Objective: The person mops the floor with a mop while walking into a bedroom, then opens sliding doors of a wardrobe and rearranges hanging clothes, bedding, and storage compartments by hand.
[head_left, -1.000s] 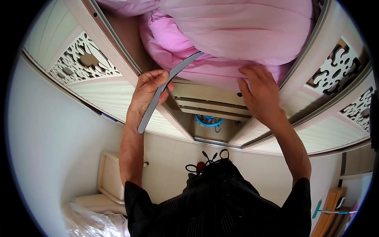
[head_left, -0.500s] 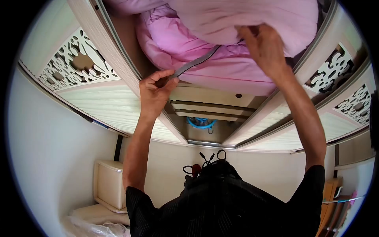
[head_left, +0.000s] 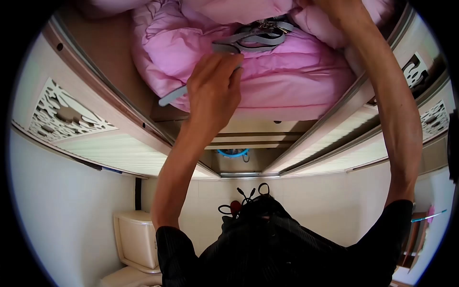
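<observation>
My left hand [head_left: 215, 86] is closed round a grey strap [head_left: 173, 95], whose free end sticks out at the lower left. More of the strap lies in a looped bundle with small metal parts on the pink quilt [head_left: 296, 88]. At the top edge, my right hand [head_left: 334, 7] reaches up against a raised fold of pink bedding [head_left: 313, 24]; its fingers are mostly cut off by the frame and hidden. The bedding sits on a shelf inside an open wardrobe.
Sliding doors with white cut-out panels [head_left: 69, 112] flank the opening. Below the shelf are slatted drawer fronts and a blue round object [head_left: 233, 153]. A cream cabinet [head_left: 137, 239] stands at the lower left.
The upper bedding has been lifted, exposing the looped strap. My left hand has moved up and right over the quilt, still on the strap; my right hand has moved up to the top edge.
</observation>
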`<state>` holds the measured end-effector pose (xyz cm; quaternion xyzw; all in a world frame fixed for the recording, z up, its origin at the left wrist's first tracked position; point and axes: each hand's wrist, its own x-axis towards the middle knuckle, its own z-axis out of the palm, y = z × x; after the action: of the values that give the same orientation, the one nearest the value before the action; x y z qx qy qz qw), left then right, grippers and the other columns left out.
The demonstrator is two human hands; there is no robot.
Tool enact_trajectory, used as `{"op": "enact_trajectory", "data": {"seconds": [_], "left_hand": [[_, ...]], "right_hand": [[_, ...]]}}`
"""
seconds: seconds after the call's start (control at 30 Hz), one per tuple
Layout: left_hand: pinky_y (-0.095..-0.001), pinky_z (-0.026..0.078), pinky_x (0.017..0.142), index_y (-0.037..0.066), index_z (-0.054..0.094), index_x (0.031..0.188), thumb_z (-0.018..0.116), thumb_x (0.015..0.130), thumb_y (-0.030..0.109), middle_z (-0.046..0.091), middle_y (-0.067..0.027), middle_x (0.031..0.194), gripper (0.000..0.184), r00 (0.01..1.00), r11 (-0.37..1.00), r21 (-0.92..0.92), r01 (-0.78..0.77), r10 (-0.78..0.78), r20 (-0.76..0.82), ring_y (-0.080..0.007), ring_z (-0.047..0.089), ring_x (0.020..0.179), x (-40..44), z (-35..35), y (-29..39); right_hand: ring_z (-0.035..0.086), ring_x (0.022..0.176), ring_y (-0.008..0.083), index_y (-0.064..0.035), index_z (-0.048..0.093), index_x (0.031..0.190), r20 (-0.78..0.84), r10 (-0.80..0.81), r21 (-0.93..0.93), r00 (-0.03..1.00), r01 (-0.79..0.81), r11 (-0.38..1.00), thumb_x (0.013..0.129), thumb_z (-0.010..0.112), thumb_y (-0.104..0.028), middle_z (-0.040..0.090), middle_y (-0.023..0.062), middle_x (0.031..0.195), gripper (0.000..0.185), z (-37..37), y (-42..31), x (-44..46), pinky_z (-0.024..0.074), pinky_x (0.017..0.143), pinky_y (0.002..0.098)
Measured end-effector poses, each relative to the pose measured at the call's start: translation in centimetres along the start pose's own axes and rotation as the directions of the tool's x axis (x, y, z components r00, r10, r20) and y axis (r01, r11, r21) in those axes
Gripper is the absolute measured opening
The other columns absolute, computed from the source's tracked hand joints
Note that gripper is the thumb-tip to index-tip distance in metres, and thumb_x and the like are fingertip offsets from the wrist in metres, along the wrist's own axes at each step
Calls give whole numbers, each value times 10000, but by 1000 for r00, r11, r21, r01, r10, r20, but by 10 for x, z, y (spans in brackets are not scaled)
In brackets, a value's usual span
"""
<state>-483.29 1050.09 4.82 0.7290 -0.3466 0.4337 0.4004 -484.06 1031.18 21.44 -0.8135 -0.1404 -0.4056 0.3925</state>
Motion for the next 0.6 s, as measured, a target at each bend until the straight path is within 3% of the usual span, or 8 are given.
{"op": "enact_trajectory", "data": {"seconds": [0.13, 0.2, 0.23, 0.3, 0.43, 0.47, 0.57, 0.6], "left_hand": [[-388, 510, 752, 38, 677, 1019, 712, 725, -41, 645, -121, 917, 306, 977, 977, 61, -204, 200, 71, -322, 613, 861, 12, 32, -24], [-398, 501, 776, 33, 670, 1036, 706, 727, -32, 636, -129, 943, 318, 963, 964, 78, -253, 243, 117, -328, 603, 880, 16, 46, -34], [-408, 493, 800, 28, 663, 1054, 700, 730, -22, 627, -136, 970, 330, 946, 951, 94, -296, 278, 165, -334, 592, 898, 18, 53, -38], [-410, 488, 809, 16, 652, 1074, 684, 740, -18, 619, -141, 996, 337, 939, 943, 109, -315, 292, 182, -335, 586, 917, 23, 68, -48], [-407, 483, 829, -18, 622, 1120, 637, 770, -9, 605, -153, 1033, 351, 933, 945, 156, -289, 241, 268, -341, 575, 953, 44, 86, -55], [-407, 483, 829, -18, 622, 1120, 637, 770, -9, 605, -153, 1033, 351, 932, 945, 151, -289, 241, 272, -341, 575, 953, 48, 90, -59], [-423, 492, 821, -12, 609, 1157, 628, 788, -1, 605, -155, 1012, 370, 889, 917, 115, -382, 330, 317, -356, 589, 906, 67, 104, -81], [-432, 499, 811, 1, 601, 1177, 618, 801, 8, 613, -160, 1014, 376, 889, 927, 94, -362, 313, 334, -357, 602, 893, 73, 105, -89]], "right_hand": [[528, 437, 130, 68, 662, 640, -24, 113, 4, 993, -113, 994, 881, 663, -183, 603, 87, 543, 348, 0, 10, 16, 423, 401, 293], [517, 442, 117, 53, 653, 618, 112, -264, -63, 958, 272, 960, 872, 662, -182, 598, 69, 543, 346, -10, 42, 33, 400, 397, 288], [517, 442, 117, 53, 653, 618, 107, -260, -70, 960, 268, 961, 872, 662, -182, 598, 69, 543, 346, -15, 47, 34, 400, 397, 288], [509, 442, 110, 42, 643, 602, 103, -182, 42, 978, 179, 983, 867, 654, -179, 588, 71, 531, 345, -14, 24, 21, 390, 402, 289], [505, 433, 114, 34, 639, 588, -44, -113, -77, 993, 109, 991, 869, 647, -183, 565, 73, 503, 355, -2, 8, 17, 396, 408, 296], [505, 428, 121, 36, 636, 580, -20, -94, -18, 995, 94, 995, 869, 645, -183, 560, 77, 493, 362, -3, 8, 16, 401, 413, 303], [511, 418, 146, 52, 624, 562, -84, 268, -142, 960, -278, 950, 863, 649, -183, 560, 84, 479, 382, 2, -13, 21, 408, 424, 325], [511, 420, 150, 61, 619, 564, -56, 80, -93, 995, -85, 992, 859, 651, -179, 560, 89, 481, 382, 1, -2, 19, 409, 427, 331]]}}
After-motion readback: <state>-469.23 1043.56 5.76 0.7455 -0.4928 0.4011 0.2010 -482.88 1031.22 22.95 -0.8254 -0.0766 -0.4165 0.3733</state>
